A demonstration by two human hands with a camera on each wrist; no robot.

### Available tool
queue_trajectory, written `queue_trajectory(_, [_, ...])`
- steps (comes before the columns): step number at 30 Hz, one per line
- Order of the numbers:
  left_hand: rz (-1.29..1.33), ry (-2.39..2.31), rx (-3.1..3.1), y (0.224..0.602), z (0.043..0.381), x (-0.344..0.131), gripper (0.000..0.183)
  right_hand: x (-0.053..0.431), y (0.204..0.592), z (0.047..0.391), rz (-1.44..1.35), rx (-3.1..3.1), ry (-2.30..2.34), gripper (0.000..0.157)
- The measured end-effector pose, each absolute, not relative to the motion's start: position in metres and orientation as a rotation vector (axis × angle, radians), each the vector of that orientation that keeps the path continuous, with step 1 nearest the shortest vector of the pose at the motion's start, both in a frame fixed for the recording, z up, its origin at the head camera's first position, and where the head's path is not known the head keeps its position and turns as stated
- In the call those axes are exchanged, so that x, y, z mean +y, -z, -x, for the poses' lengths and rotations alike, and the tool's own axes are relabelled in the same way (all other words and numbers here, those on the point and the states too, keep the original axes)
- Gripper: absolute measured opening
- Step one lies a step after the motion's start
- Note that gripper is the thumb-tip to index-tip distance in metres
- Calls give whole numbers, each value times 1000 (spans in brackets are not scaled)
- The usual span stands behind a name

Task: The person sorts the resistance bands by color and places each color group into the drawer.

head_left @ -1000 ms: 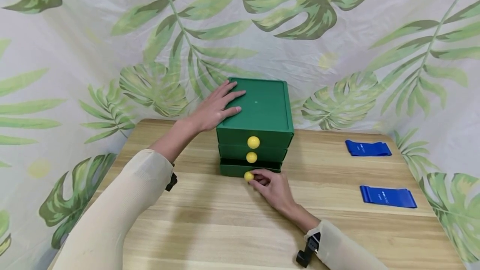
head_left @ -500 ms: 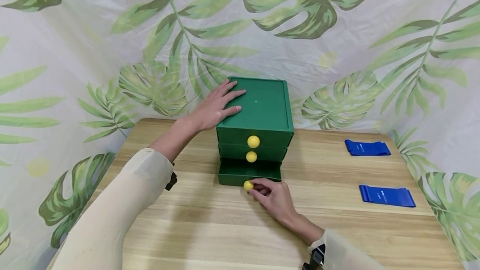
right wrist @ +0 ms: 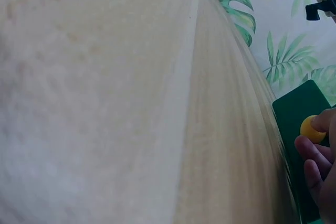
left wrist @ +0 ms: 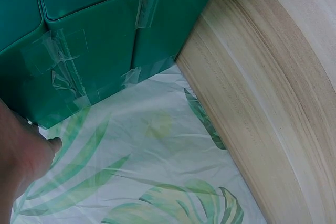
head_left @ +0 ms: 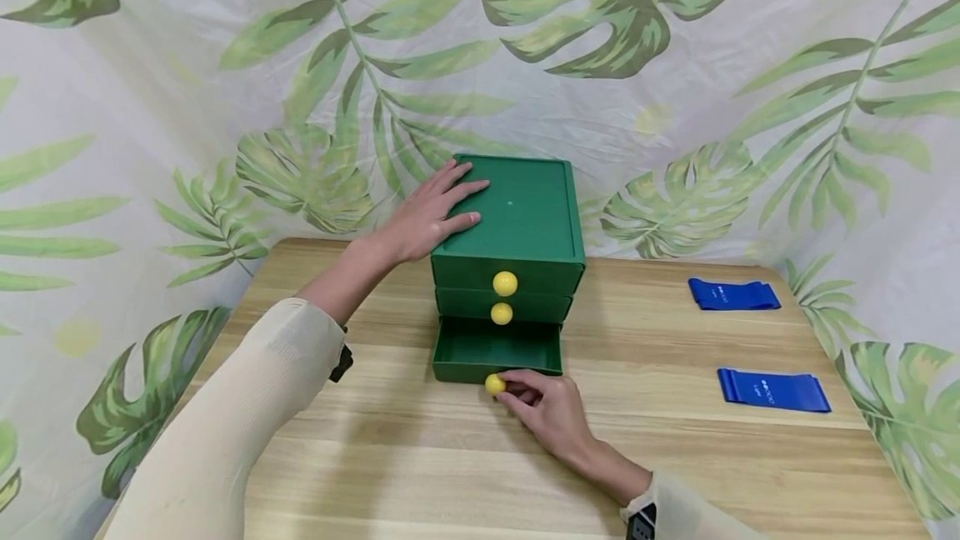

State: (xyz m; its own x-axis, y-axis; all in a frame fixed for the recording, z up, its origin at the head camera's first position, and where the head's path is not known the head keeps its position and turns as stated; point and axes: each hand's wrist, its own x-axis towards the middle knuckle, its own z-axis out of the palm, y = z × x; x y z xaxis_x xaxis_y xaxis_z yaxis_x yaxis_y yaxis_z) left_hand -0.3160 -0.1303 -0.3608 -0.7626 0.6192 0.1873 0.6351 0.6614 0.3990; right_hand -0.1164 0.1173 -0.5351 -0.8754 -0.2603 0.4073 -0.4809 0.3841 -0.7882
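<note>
A green cabinet [head_left: 525, 215] of three stacked drawers stands at the back middle of the table, each drawer with a round yellow knob. My left hand [head_left: 427, 219] lies with spread, straight fingers on the left part of its top. The bottom drawer [head_left: 457, 372] is pulled out, and its visible inside is bare green. Thumb and fingers of my right hand [head_left: 555, 411] pinch the bottom drawer's yellow knob [head_left: 495, 384]. In the right wrist view the same knob [right wrist: 312, 129] sits between the fingertips. Clear tape joins the cabinet's side seams [left wrist: 68, 66] in the left wrist view.
Two folded blue bands [head_left: 735, 295] with white print lie on the right of the wooden table [head_left: 420, 473], one behind the other. A leaf-patterned cloth [head_left: 675, 98] hangs close behind the cabinet and the table's back edge.
The bottom drawer has slid out toward me from a narrow gap, drawn by my right hand on its knob. My left hand has stayed on the cabinet top.
</note>
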Motion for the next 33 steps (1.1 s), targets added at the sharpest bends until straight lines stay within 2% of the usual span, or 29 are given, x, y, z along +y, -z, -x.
queue_trajectory(24, [1072, 715, -2826, 360, 314, -130, 60, 116, 538, 118, -639, -2408, -1629, 20])
queue_trajectory(33, [1059, 735, -2834, 359, 314, -130, 60, 116, 538, 117, -664, -2421, -1639, 24])
